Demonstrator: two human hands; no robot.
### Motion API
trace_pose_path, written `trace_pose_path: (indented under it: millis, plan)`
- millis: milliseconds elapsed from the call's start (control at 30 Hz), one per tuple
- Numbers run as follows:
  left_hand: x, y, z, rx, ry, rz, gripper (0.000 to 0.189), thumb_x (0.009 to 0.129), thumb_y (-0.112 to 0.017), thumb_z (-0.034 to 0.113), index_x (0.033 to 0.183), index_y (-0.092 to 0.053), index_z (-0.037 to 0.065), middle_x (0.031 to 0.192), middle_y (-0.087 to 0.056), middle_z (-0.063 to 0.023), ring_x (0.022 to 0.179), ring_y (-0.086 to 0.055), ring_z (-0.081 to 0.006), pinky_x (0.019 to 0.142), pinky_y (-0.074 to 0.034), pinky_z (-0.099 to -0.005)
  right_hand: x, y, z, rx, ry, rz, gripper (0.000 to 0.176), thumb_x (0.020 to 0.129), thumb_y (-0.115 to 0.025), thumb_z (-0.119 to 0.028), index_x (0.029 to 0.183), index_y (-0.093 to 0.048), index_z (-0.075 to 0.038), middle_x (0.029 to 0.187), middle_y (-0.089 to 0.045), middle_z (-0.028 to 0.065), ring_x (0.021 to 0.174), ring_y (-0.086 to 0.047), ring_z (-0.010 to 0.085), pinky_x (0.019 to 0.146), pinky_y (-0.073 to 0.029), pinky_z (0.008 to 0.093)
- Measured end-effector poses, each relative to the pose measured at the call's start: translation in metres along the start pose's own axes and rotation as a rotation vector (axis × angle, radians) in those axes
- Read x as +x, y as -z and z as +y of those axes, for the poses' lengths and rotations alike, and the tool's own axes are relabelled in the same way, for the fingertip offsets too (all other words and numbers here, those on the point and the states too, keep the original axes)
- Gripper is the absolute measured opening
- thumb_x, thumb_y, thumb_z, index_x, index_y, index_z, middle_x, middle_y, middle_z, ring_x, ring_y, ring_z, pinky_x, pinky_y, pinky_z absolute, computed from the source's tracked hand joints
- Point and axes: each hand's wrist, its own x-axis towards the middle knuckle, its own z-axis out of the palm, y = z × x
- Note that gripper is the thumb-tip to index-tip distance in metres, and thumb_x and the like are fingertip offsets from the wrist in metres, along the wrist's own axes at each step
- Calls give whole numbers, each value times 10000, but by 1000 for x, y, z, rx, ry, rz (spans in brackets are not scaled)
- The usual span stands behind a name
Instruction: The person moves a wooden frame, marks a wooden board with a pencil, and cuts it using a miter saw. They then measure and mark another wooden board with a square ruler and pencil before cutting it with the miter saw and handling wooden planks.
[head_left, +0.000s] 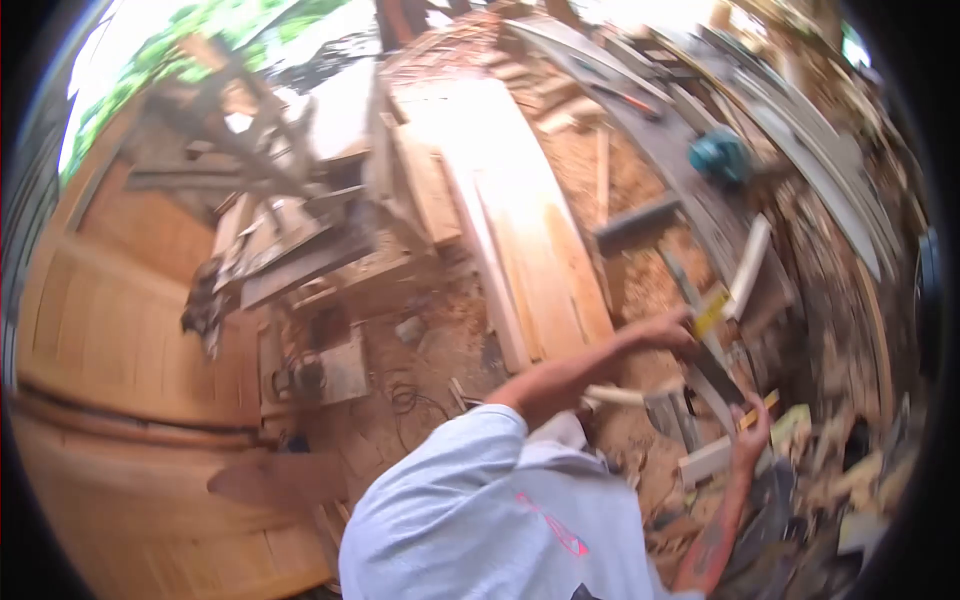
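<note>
One flat yellow object touches the left hand (grip too blurred to tell). The right hand pinches a slim yellow stick.

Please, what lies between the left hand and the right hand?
Between the left hand and right hand lies a flat grey strip, in the head view.

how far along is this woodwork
The wood panelling beside the yard looks assembled, its sections joined. In hand, through blur: the left hand holds a yellow item and the right hand a slim yellow piece, by a dark strip. Possibly left: the long pale board, which looks separate. How much remains, I can't tell.
</note>
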Motion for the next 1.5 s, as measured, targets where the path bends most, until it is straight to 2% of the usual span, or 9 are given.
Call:
trace_pose_path:
  millis: [100, 200, 267, 333, 500, 667, 967, 1300, 1500]
  plan:
    - [2, -2, -3, -1, 89, 26, 252, 831, -701, 62, 1053, -633, -39, 902, -699, -117, 740, -702, -188, 636, -586, -289, -6, -2, -17, -10, 27, 84, 397, 771, -812, -131, 1114, -644, -23, 959, -615, 67, 889, -576, 192, 805, -470, 327]
    - [-3, -3, -7, -111, 79, 35, 171, 887, -641, 45, 1024, -588, -44, 902, -678, -129, 758, -704, -210, 668, -584, -297, -12, 2, -28, 117, -187, 75, 314, 807, -800, -147, 1024, -596, -49, 985, -647, 102, 930, -602, 171, 831, -484, 323]
    - [-7, -6, 3, -77, 68, 8, 192, 884, -639, 36, 1042, -545, -20, 901, -675, -133, 747, -700, -222, 648, -579, -300, -16, -6, -5, 338, -4, 257, 289, 875, -745, -194, 982, -519, -49, 1021, -659, 128, 971, -609, 182, 853, -483, 339]
    - [-9, -6, 10, -67, 80, 10, 204, 882, -664, 54, 1038, -553, -18, 910, -679, -129, 763, -697, -205, 646, -582, -292, -15, 3, -19, 199, 49, 327, 284, 938, -668, -249, 952, -465, -51, 1060, -664, 145, 1008, -611, 193, 901, -465, 348]
    - [-5, -5, 9, -62, 100, 11, 253, 884, -672, 68, 1090, -559, -26, 943, -681, -126, 789, -694, -185, 680, -600, -290, -15, 9, -26, 230, -45, 277, 323, 1011, -525, -351, 937, -528, -37, 1016, -682, 114, 956, -608, 160, 886, -446, 307]
    - [-6, -2, 13, -65, 175, 4, 286, 882, -675, 77, 1117, -550, -28, 953, -679, -121, 789, -693, -188, 697, -606, -304, -17, 5, -29, 133, -35, 266, 323, 1012, -523, -349, 919, -540, -40, 973, -693, 83, 889, -606, 137, 831, -459, 297]
    - [-7, -11, 7, -114, 225, 30, 320, 892, -684, 134, 1121, -519, -18, 910, -661, -104, 763, -679, -170, 683, -584, -289, -24, 1, -16, 348, 9, 421, 405, 1035, -410, -428, 992, -491, -34, 1048, -662, 214, 995, -619, 232, 953, -441, 383]
    - [-6, -18, 8, -113, 242, 68, 302, 893, -704, 156, 1067, -520, -8, 871, -610, -62, 729, -628, -132, 678, -563, -278, -20, 5, -12, 404, 98, 468, 514, 1056, -284, -444, 1043, -502, 21, 1105, -627, 222, 1060, -603, 265, 1006, -403, 414]
    - [-10, -14, 11, -74, 268, 52, 307, 889, -701, 135, 1102, -536, -12, 893, -638, -74, 735, -646, -148, 685, -559, -270, -37, 33, -27, 428, -37, 547, 598, 1044, -266, -425, 1226, -543, 73, 1145, -612, 193, 1064, -574, 272, 995, -395, 409]
